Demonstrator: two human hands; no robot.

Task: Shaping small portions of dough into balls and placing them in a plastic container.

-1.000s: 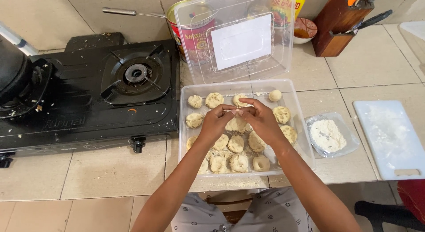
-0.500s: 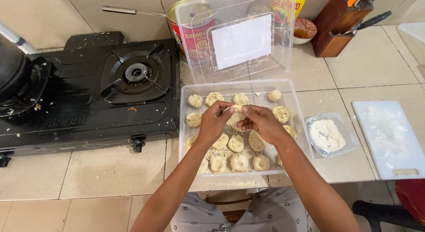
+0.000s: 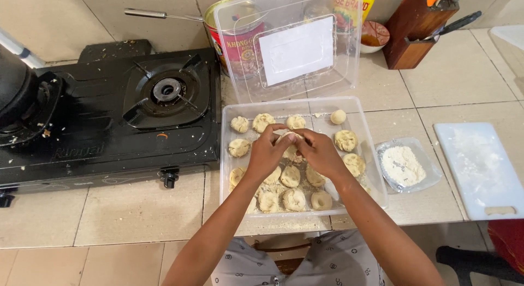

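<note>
Both hands shaping one dough piece [image 3: 288,139] over the clear tray [image 3: 360,108].

We pinch it between left hand [image 3: 267,152] and right hand [image 3: 319,152], fingers curled narrow and closed on it, held just above the tray's middle. Best done with light, even pressure, turning the piece so it rounds without cracking, and kept over the tray so crumbs drop inside. Finished dough pieces [image 3: 295,198] lie in the tray below; flour dish [image 3: 404,166] sits just right of the tray.

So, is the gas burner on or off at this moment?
Off, as far as visible: the burner shows no flame and carries no pot.
</note>
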